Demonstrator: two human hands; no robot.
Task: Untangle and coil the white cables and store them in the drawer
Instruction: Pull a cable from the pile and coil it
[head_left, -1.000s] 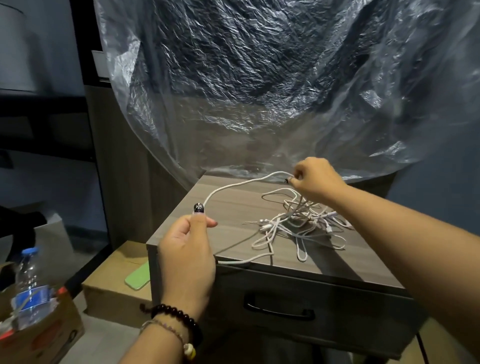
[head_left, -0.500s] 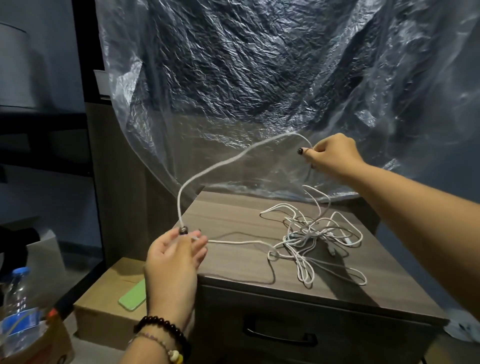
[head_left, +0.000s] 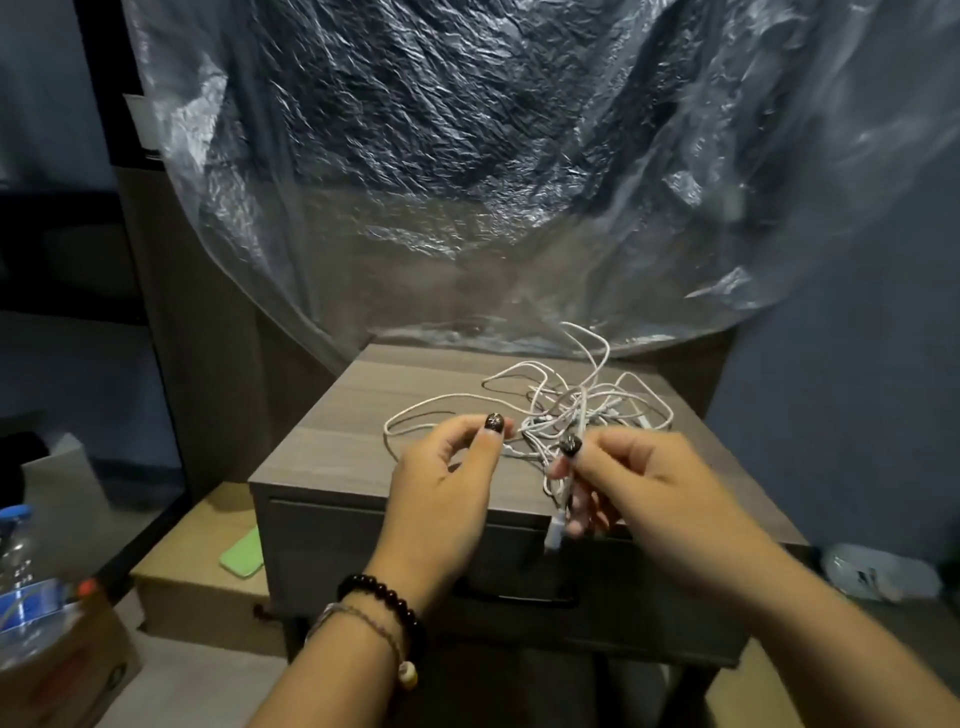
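Observation:
A tangle of white cables (head_left: 576, 405) lies on top of a grey wooden nightstand (head_left: 332, 441). My left hand (head_left: 447, 493) pinches a cable strand between thumb and fingers near the front of the top. Close beside it, my right hand (head_left: 623, 483) grips another strand whose white plug (head_left: 553, 535) hangs below the fingers, over the drawer front. The drawer (head_left: 322, 551) under the top is closed; its dark handle (head_left: 519, 597) is partly hidden by my wrists.
Crinkled clear plastic sheeting (head_left: 467, 156) hangs behind the nightstand. A cardboard box (head_left: 192, 587) with a green phone (head_left: 241, 553) stands on the floor at the left. A water bottle (head_left: 21, 587) sits in another box at far left.
Both hands came together at the front of the nightstand. My right hand dropped from its raised position, and the long strand stretched between the hands has slackened onto the top.

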